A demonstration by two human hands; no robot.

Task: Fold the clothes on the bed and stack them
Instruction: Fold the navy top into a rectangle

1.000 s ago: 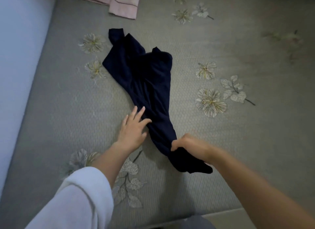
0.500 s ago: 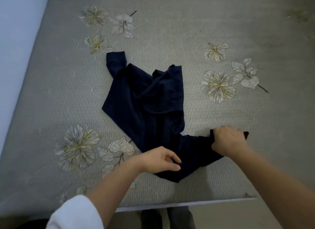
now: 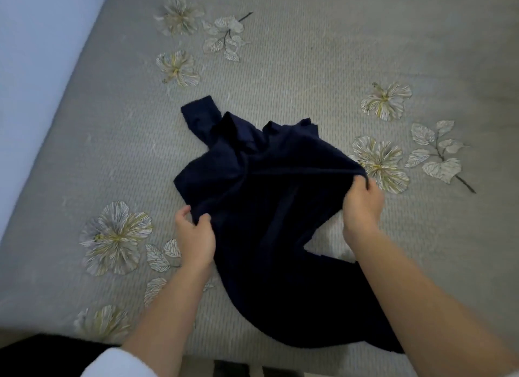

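Observation:
A dark navy garment (image 3: 264, 208) lies crumpled in the middle of the grey flowered bed cover (image 3: 337, 53). My left hand (image 3: 195, 236) pinches its left edge between thumb and fingers. Over on the right side, my right hand (image 3: 362, 205) grips a fold of the cloth and holds it lifted off the bed. One sleeve or leg end sticks out at the upper left, and the lower part trails toward the bed's near edge under my right forearm.
A pale wall or bed side (image 3: 33, 67) runs along the left. The bed's near edge (image 3: 238, 359) lies just below my forearms, with dark floor beneath it. Embroidered flowers dot the cover around the garment.
Both hands moved up the garment: the left from its lower hem to the left edge, the right from the lower right corner to the right side, lifting cloth. The garment spread wider.

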